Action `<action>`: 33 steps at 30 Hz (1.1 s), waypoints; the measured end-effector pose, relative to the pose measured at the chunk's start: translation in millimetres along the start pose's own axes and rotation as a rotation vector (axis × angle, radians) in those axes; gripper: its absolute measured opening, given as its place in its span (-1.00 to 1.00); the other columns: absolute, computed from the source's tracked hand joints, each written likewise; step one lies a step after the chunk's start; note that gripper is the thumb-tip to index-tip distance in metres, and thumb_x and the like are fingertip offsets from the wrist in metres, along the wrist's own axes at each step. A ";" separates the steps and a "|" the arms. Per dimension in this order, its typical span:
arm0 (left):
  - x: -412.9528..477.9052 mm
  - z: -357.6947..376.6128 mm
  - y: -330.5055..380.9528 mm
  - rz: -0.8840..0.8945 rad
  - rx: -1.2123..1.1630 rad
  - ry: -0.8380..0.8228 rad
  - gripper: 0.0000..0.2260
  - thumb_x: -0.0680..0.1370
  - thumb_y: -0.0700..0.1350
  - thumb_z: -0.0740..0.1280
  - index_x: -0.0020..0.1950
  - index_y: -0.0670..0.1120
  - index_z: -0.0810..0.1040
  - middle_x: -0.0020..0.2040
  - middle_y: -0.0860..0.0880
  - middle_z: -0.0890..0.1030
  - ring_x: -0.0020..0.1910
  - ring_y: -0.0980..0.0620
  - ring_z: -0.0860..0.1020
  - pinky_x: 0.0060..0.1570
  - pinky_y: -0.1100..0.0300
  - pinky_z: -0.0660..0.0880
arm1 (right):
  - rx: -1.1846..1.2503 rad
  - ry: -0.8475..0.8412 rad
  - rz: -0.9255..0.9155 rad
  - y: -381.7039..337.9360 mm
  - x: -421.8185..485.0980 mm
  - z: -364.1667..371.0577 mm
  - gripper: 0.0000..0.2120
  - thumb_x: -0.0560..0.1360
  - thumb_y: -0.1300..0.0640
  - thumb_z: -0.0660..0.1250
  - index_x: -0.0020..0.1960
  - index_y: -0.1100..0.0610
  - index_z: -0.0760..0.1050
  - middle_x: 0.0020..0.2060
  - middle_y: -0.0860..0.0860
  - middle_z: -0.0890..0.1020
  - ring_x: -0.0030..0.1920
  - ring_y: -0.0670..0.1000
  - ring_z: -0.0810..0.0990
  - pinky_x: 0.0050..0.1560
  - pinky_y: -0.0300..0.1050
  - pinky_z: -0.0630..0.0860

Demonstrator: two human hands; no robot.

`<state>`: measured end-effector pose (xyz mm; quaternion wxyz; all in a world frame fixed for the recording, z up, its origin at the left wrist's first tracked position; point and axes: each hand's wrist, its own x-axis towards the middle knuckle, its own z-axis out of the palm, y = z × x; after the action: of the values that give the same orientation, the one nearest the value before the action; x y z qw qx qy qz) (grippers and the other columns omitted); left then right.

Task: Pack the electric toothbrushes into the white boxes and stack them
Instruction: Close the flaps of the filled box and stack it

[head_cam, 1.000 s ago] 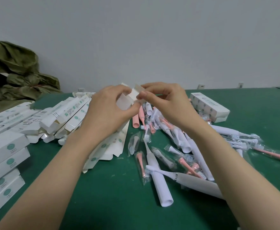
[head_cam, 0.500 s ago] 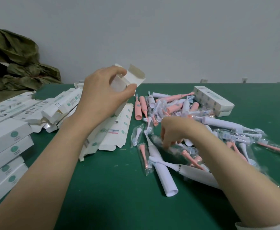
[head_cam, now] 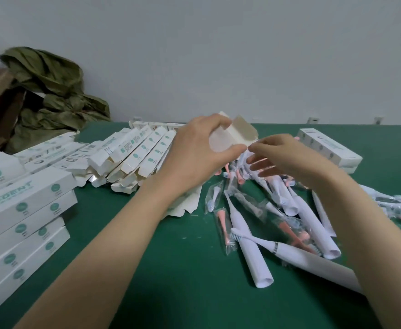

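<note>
**Left hand holds a box, right hand at its mouth**

On my feed the left hand (head_cam: 199, 155) is raised over the green table (head_cam: 171, 276) and grips a white box (head_cam: 228, 141), with the thumb under it and the fingers curled over the top. The box's end flap stands open and faces right.

The right hand (head_cam: 289, 160) hovers just beside that open end. Its fingers (head_cam: 258, 160) are spread loose and nearly straight, and their tips are close to the flap. They are blurred, so I cannot tell whether they touch it.

The toothbrushes (head_cam: 287, 205) lie in a loose pile on the table, right under the right hand and below the box, white handles mixed with pink ones. One white brush (head_cam: 249, 245) lies nearest me, a second crosses it, and bagged heads (head_cam: 223, 224) lie alongside.

Left of the left hand, a row of open cartons (head_cam: 135, 155) leans on the table. Closed packs (head_cam: 23, 210) are stacked at my near left. Two more packs (head_cam: 330, 148) sit stacked beyond the right hand, at the far right. A crumpled olive bag (head_cam: 52, 91) slumps against the wall at the far left.
</note>
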<state>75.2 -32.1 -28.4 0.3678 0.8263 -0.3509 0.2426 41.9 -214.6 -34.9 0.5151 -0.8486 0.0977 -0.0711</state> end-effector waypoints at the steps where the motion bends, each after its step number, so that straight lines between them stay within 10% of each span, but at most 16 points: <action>1: 3.5 -5.6 3.0 0.006 -0.035 0.053 -0.63 0.42 0.12 0.44 0.18 0.04 0.55 0.07 0.16 0.55 0.03 0.21 0.45 -0.04 0.43 0.32 | 0.079 -0.020 0.001 -1.1 -0.4 -2.9 -0.78 0.56 0.06 0.28 0.06 0.20 0.55 -0.20 0.05 0.68 -0.27 -0.06 0.65 -0.18 -0.18 0.62; 9: 67.3 -24.6 45.4 0.050 -0.106 0.081 -0.66 0.44 0.15 0.41 0.12 0.00 0.57 -0.15 0.24 0.48 -0.17 0.27 0.43 -0.20 0.52 0.28 | 0.288 -0.277 -0.229 -10.8 -9.0 7.8 -0.38 0.21 0.06 0.55 0.22 0.04 0.42 0.10 -0.05 0.63 0.09 -0.12 0.62 0.13 -0.20 0.54; 12: 85.1 -2.3 63.4 0.064 -0.057 -0.039 -0.61 0.45 0.20 0.39 0.16 0.00 0.54 -0.07 0.17 0.48 -0.09 0.21 0.42 -0.23 0.55 0.26 | 0.586 -0.228 -0.285 -16.6 -9.7 21.9 -0.53 0.29 0.08 0.49 0.14 0.19 0.48 -0.01 0.01 0.69 0.05 0.01 0.65 0.14 -0.07 0.56; 17: 86.8 16.2 60.9 0.040 -0.181 -0.245 -0.29 0.45 0.30 0.32 0.49 0.04 0.18 0.46 -0.03 0.27 0.45 -0.03 0.20 0.36 0.11 0.19 | 0.839 0.226 -0.117 -10.2 0.1 21.0 -0.85 0.49 0.23 0.34 0.05 0.19 0.52 -0.22 0.06 0.68 -0.29 -0.01 0.65 -0.27 -0.12 0.60; 24: 11.7 24.7 -29.5 -0.288 -0.276 -0.434 -0.22 0.25 0.23 0.51 0.38 0.14 0.24 0.29 0.18 0.40 0.24 0.16 0.40 0.18 0.22 0.34 | 1.246 0.326 0.245 17.6 11.5 -0.2 -0.88 0.53 0.16 0.31 0.03 0.16 0.42 -0.20 0.08 0.62 -0.31 0.00 0.60 -0.59 -0.29 0.42; 33: -7.9 39.6 -16.9 -0.113 -0.688 0.166 -0.47 0.22 0.09 0.55 0.11 0.19 0.41 0.10 0.16 0.57 0.15 0.14 0.55 0.17 0.16 0.50 | 1.644 -0.064 0.240 -3.5 2.7 25.6 -0.69 0.52 0.15 0.33 0.16 0.34 0.48 -0.02 0.25 0.65 -0.15 0.13 0.67 -0.21 -0.02 0.65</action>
<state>88.7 -51.6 -65.2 0.6646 0.6498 -0.3346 0.1556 50.5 -191.6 -43.5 0.9773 -0.1874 0.0899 -0.0402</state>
